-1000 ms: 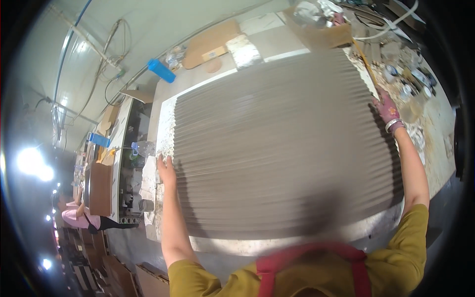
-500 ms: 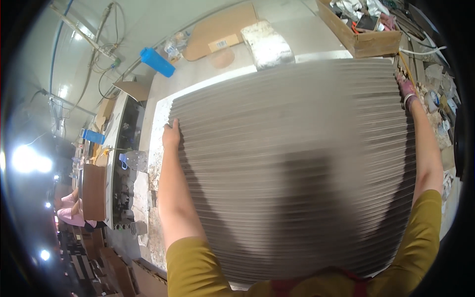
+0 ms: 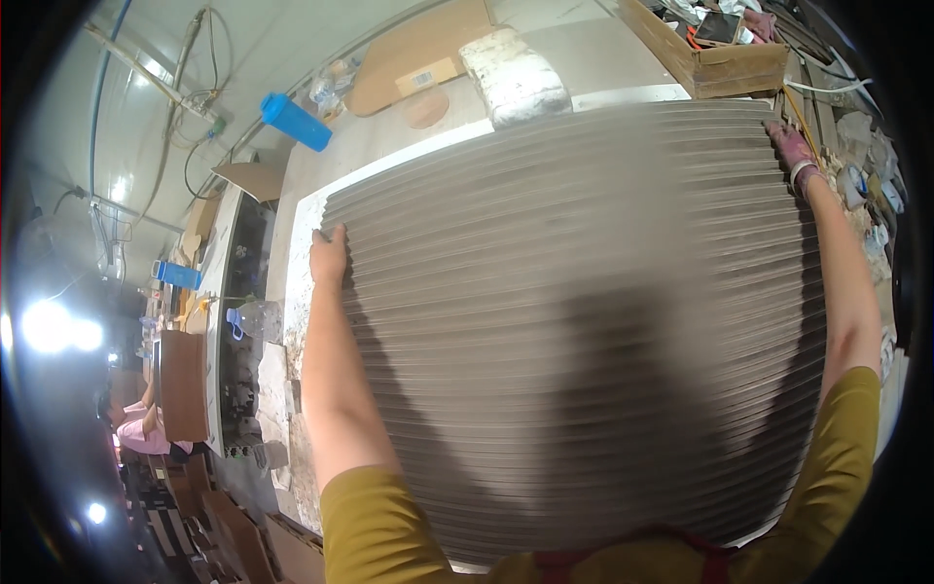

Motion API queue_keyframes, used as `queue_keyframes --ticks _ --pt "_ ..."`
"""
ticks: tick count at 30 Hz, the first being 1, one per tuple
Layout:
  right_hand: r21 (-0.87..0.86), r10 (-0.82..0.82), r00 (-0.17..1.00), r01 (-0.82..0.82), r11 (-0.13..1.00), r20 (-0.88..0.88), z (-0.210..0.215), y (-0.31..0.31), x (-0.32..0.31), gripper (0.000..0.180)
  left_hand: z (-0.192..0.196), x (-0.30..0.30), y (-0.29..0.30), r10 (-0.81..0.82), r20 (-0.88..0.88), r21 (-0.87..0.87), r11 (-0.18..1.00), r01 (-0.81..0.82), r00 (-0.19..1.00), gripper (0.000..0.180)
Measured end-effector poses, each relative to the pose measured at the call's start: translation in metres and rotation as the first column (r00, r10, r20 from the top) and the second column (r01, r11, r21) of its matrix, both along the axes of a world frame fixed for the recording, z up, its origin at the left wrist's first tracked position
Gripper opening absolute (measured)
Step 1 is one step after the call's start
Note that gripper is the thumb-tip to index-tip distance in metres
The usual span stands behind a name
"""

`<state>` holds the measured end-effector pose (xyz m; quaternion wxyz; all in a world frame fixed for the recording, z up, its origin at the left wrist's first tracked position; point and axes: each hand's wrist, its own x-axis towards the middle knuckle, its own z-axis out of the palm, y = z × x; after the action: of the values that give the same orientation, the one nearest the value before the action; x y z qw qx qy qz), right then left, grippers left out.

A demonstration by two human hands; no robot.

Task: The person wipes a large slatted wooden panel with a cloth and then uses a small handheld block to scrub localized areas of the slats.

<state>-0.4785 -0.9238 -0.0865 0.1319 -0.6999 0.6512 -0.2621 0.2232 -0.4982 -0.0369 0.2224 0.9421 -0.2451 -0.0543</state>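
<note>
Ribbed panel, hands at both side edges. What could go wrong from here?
1. The ribbed panel's far right corner appears close to the cardboard box; pushing farther might bump it.
2. The left hand looks bare at the panel's edge, so it could get scraped.
3. Clutter lies just beyond the gloved right hand, which might snag if moved outward.

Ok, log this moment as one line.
ribbed grey-brown panel: over worktable | left hand: at its left edge | gloved right hand: at its right edge
</note>
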Motion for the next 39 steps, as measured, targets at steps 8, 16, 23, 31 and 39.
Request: queue_keyframes --ticks 8,16,23,31,39 --pt "0.189 0.124 0.992 -0.121 0.974 -0.003 -0.008 -0.015 0.004 0.075 -0.022 0.051 0.013 0.084 0.058 -0.137 0.988 -0.075 0.995 0.077" --pt "0.306 0.059 0.984 -0.109 0.946 0.167 0.019 0.003 0.014 0.07 -0.01 0.028 -0.007 0.047 0.083 -0.019 0.999 -0.045 0.995 0.075" --pt "0.344 0.069 0.942 -0.188 0.92 0.329 0.012 -0.015 0.008 0.061 -0.017 0.048 -0.002 -0.011 0.024 -0.181 0.983 0.015 1.0 0.06" --pt "-0.323 0.032 0.932 -0.157 0.933 -0.36 -0.003 -0.012 0.033 0.056 -0.002 -0.018 -0.056 -0.31 0.661 0.144 0.946 0.289 0.683 0.052" --pt "0.069 0.277 0.728 -0.303 0.951 -0.627 0.045 0.041 0.166 0.037 0.008 -0.092 -0.141 -0.469 0.229 0.463 0.823 0.328 0.853 0.051"
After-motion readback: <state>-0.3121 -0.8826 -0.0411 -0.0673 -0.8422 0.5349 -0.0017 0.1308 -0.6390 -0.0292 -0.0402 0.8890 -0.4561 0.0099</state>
